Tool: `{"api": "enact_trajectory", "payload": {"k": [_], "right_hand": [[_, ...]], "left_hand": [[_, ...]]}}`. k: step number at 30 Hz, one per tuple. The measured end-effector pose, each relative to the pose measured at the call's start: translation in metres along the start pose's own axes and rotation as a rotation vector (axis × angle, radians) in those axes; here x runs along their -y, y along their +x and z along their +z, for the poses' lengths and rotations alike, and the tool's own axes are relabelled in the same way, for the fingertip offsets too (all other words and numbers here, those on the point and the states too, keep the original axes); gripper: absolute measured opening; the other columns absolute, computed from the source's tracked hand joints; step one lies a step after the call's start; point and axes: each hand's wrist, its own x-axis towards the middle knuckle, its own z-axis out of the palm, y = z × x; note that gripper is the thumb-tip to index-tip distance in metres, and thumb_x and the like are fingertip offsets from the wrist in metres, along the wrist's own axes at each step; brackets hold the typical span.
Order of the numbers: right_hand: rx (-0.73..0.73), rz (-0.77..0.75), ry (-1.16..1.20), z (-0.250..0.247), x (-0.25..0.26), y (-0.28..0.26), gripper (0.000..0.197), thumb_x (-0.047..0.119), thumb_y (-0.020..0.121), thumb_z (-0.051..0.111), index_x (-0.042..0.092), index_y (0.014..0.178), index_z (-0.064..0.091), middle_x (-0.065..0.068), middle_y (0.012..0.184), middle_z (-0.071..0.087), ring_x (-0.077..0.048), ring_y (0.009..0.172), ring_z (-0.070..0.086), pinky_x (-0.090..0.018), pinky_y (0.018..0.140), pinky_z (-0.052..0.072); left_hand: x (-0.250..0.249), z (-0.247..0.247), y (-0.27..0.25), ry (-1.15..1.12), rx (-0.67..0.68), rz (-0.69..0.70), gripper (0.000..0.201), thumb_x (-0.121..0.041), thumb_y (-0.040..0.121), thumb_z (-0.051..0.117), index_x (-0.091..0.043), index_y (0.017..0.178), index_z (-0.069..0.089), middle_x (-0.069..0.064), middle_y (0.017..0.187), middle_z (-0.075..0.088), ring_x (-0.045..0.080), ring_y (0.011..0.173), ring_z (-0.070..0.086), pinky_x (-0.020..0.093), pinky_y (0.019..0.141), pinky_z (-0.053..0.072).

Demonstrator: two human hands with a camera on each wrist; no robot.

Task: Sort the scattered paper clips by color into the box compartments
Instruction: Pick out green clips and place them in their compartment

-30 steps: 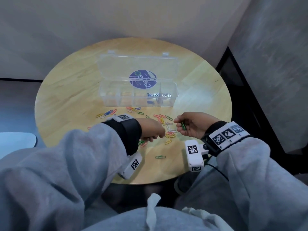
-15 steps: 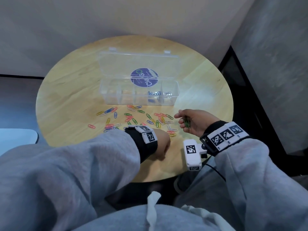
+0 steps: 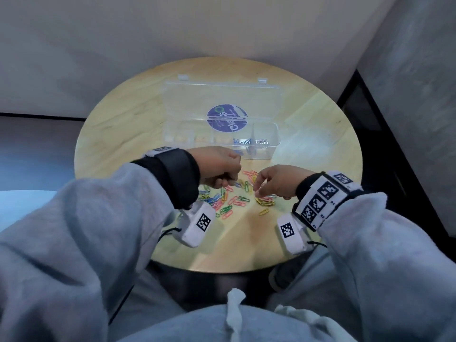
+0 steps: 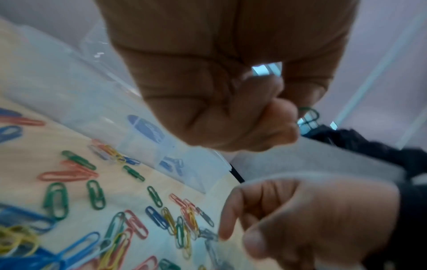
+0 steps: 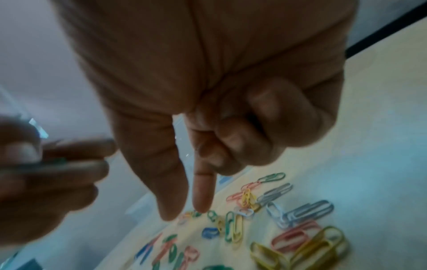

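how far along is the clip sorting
Early. Only a few bluish clips lie in the clear box, toward its right end; the other compartments look empty. The left hand pinches green clips; the right hand reaches toward the scattered clips, which are still unsorted on the table.

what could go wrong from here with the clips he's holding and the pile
1. The left hand pinches green clips only at its fingertips above the table; one could slip back into the mixed pile.
2. The clips in the pile overlap, so the right hand, its index finger reaching down, may lift a neighbour of another colour along with its pick.
3. The clear box has thin dividers; a drop could land in the compartment that already holds blue clips.
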Motion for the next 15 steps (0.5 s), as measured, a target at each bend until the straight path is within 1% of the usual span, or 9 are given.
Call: {"api": "enact_trajectory", "payload": {"k": [3,5,7,9,11,12,13,14,15], "right_hand": [[-0.027,-0.028,-0.116,0.01,0.009,0.006,0.018,0.024,0.084,0.067,0.018,0.1,0.066,0.01,0.073,0.052,-0.007,0.065,0.046,-0.019,0.051,0.033],[-0.018,-0.03,-0.185,0.016,0.014,0.011,0.018,0.022,0.084,0.066,0.019,0.102,0.066,0.01,0.076,0.051,-0.011,0.077,0.048,-0.018,0.055,0.034],[-0.008,-0.026,-0.23,0.021,0.017,0.014,0.017,0.019,0.084,0.065,0.022,0.101,0.064,0.01,0.078,0.048,-0.014,0.083,0.049,-0.02,0.055,0.035],[-0.01,-0.032,-0.267,0.024,0.019,0.018,0.015,0.015,0.083,0.063,0.025,0.095,0.06,0.007,0.088,0.049,-0.016,0.087,0.051,-0.022,0.057,0.037],[-0.012,-0.035,-0.305,0.027,0.021,0.02,0.016,0.012,0.084,0.06,0.025,0.093,0.058,0.006,0.094,0.05,-0.016,0.087,0.052,-0.021,0.054,0.036],[-0.009,-0.039,-0.328,0.027,0.022,0.021,0.017,0.011,0.085,0.059,0.024,0.096,0.059,0.005,0.095,0.05,-0.016,0.085,0.051,-0.021,0.054,0.036],[-0.007,-0.041,-0.356,0.028,0.023,0.022,0.018,0.011,0.086,0.059,0.022,0.101,0.06,0.003,0.097,0.052,-0.016,0.085,0.05,-0.022,0.057,0.039],[-0.007,-0.038,-0.386,0.029,0.024,0.023,0.02,0.01,0.086,0.058,0.019,0.104,0.061,0.002,0.1,0.055,-0.016,0.086,0.051,-0.022,0.063,0.041],[-0.006,-0.033,-0.416,0.03,0.026,0.024,0.021,0.01,0.086,0.058,0.017,0.105,0.062,0.0,0.103,0.058,-0.017,0.087,0.052,-0.025,0.068,0.043]], "left_hand": [[0.01,-0.007,-0.001,-0.186,-0.002,0.013,0.034,0.01,0.084,0.031,-0.016,0.062,0.037,0.002,0.046,0.043,0.009,0.036,0.032,0.013,0.035,0.028],[0.016,-0.009,0.0,-0.3,-0.041,-0.019,0.031,0.006,0.086,0.029,-0.016,0.071,0.046,0.003,0.052,0.042,0.009,0.036,0.036,0.013,0.037,0.03],[0.021,-0.011,0.001,-0.417,-0.048,-0.063,0.03,0.0,0.088,0.026,-0.013,0.079,0.052,0.002,0.057,0.039,0.01,0.037,0.041,0.013,0.038,0.034],[0.022,-0.013,0.002,-0.509,-0.025,-0.097,0.031,-0.002,0.086,0.023,-0.009,0.076,0.051,0.003,0.058,0.037,0.012,0.038,0.043,0.013,0.038,0.035],[0.022,-0.015,0.002,-0.525,-0.005,-0.12,0.028,-0.007,0.085,0.024,-0.009,0.067,0.046,0.003,0.059,0.035,0.012,0.039,0.041,0.013,0.037,0.034],[0.021,-0.013,0.002,-0.504,0.0,-0.127,0.029,-0.012,0.086,0.027,-0.01,0.064,0.044,0.002,0.06,0.036,0.012,0.04,0.041,0.013,0.037,0.033],[0.021,-0.012,0.002,-0.472,-0.006,-0.136,0.031,-0.017,0.089,0.031,-0.011,0.062,0.043,0.001,0.059,0.036,0.011,0.039,0.04,0.014,0.037,0.031],[0.019,-0.01,0.003,-0.423,-0.023,-0.152,0.035,-0.023,0.092,0.034,-0.011,0.06,0.043,0.0,0.059,0.036,0.01,0.038,0.04,0.015,0.037,0.03],[0.017,-0.008,0.005,-0.343,-0.045,-0.169,0.038,-0.027,0.094,0.037,-0.012,0.06,0.043,0.0,0.058,0.036,0.009,0.038,0.038,0.016,0.038,0.028]]}}
